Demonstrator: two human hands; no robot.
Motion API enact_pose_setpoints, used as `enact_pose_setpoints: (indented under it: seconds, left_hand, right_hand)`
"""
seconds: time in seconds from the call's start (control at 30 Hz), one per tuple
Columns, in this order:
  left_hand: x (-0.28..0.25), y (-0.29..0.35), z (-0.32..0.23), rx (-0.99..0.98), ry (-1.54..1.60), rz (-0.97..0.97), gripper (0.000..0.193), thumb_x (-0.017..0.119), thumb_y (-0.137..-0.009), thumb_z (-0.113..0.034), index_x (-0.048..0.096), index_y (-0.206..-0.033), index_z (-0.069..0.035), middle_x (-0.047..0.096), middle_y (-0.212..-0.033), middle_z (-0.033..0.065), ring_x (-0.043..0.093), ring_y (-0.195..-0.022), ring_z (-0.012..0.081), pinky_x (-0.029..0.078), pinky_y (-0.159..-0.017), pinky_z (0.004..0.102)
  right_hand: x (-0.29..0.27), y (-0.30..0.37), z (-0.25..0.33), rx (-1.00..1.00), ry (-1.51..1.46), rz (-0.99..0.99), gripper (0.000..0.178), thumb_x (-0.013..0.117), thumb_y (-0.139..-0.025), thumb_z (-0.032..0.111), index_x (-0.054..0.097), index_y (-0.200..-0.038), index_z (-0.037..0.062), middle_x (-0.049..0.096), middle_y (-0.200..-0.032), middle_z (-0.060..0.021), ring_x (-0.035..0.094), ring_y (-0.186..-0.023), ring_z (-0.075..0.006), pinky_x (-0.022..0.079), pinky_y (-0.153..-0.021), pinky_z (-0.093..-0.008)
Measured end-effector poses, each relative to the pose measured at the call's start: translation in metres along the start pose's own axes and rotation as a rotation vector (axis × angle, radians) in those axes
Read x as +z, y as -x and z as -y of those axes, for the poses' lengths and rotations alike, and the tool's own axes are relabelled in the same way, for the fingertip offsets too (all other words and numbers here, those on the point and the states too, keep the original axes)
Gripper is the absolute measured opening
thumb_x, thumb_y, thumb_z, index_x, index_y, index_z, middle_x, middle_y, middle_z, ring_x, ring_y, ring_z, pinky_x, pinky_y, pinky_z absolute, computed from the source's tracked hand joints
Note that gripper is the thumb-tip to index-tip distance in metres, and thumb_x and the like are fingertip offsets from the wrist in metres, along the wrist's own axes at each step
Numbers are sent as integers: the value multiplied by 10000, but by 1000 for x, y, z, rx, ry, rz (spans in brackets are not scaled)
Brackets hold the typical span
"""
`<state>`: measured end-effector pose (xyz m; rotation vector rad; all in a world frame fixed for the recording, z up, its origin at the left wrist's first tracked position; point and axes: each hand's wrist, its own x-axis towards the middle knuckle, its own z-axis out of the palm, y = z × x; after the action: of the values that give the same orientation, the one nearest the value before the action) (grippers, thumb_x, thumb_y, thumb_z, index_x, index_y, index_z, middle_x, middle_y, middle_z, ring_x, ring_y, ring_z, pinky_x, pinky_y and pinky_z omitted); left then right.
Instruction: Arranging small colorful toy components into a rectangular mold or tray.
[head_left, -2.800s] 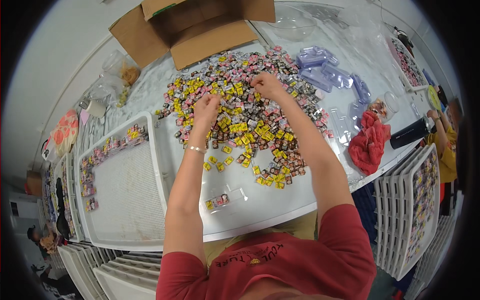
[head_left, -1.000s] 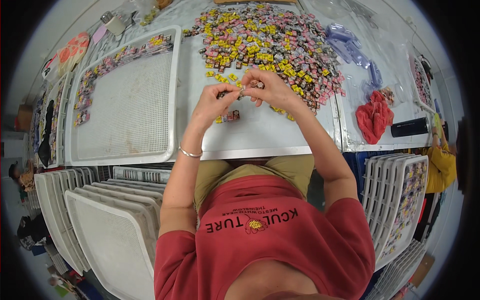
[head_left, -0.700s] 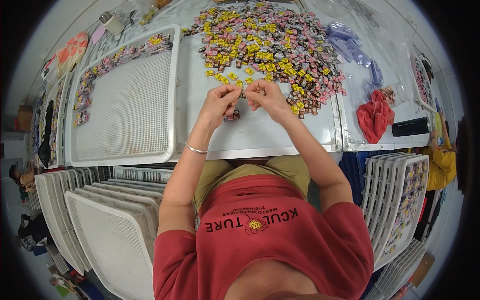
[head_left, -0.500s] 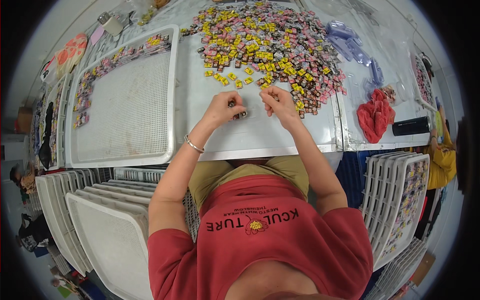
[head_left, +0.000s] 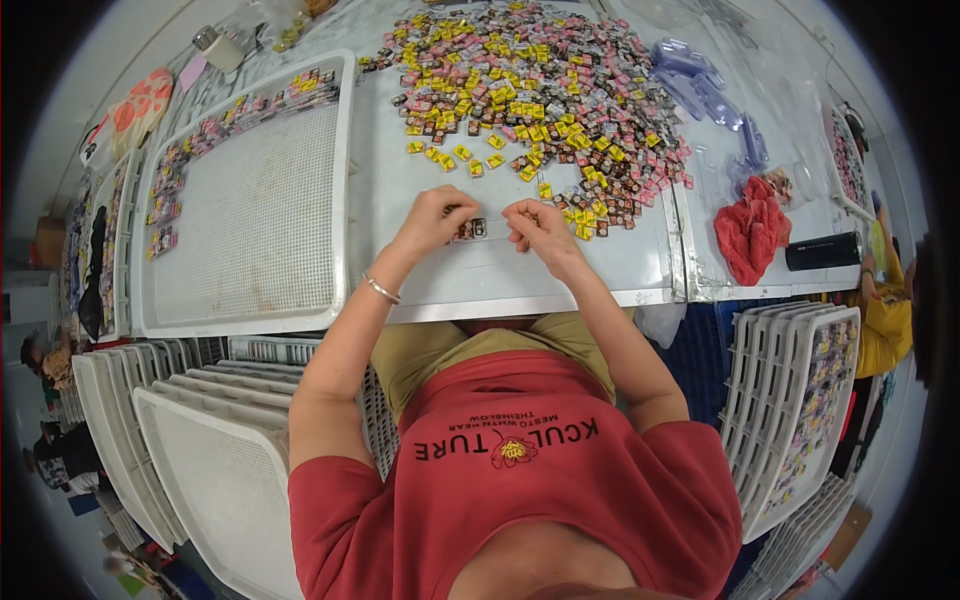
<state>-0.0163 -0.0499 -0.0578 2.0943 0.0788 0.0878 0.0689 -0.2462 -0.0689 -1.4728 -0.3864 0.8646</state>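
My left hand (head_left: 436, 222) is curled over a small see-through tray (head_left: 484, 230) on the white table in front of me. Dark little rectangular pieces (head_left: 465, 230) sit in the tray, partly covered by my fingers. Just to the right of it is my right hand (head_left: 544, 234), its thumb and fingertips pinched together; whatever they hold is hidden. Beyond both hands spreads a large heap of small rectangular pieces (head_left: 520, 90) in yellow, pink, black and brown. A few yellow ones (head_left: 461, 153) lie loose at its near edge.
At left lies a white mesh tray (head_left: 250, 210) with rows of packed pieces along two edges. Empty trays (head_left: 215, 460) stand stacked below. To the right are a red cloth (head_left: 750, 235), a black cylinder (head_left: 823, 252) and purple-blue plastic trays (head_left: 705, 95). Another person's yellow sleeve (head_left: 888, 325) shows far right.
My right hand has come from the heap's edge toward me and the small tray. My left hand has shifted slightly left, and more of the tray's pieces show.
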Motion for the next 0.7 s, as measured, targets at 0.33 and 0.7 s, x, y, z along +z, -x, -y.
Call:
enact_pose_setpoints:
  seconds: [0.33, 0.7]
  left_hand:
    - [1, 20, -9, -90, -96, -53, 132, 694, -747, -43, 682, -866, 11, 642, -781, 90, 574, -670, 143, 462, -629, 283]
    - [-1, 33, 0, -50, -24, -143, 184, 662, -797, -69, 675, -958, 19, 606, -738, 45, 530, -656, 84, 431, -585, 224]
  right_hand:
    - [22, -8, 4, -622, 890, -54, 94, 650, -765, 101, 662, -832, 37, 576, -750, -112, 588, -669, -279, 471, -606, -360]
    - [8, -12, 7, -506, 735, 80, 212, 676, -718, 41, 620, -923, 33, 604, -814, -122, 614, -717, -285, 483, -637, -359]
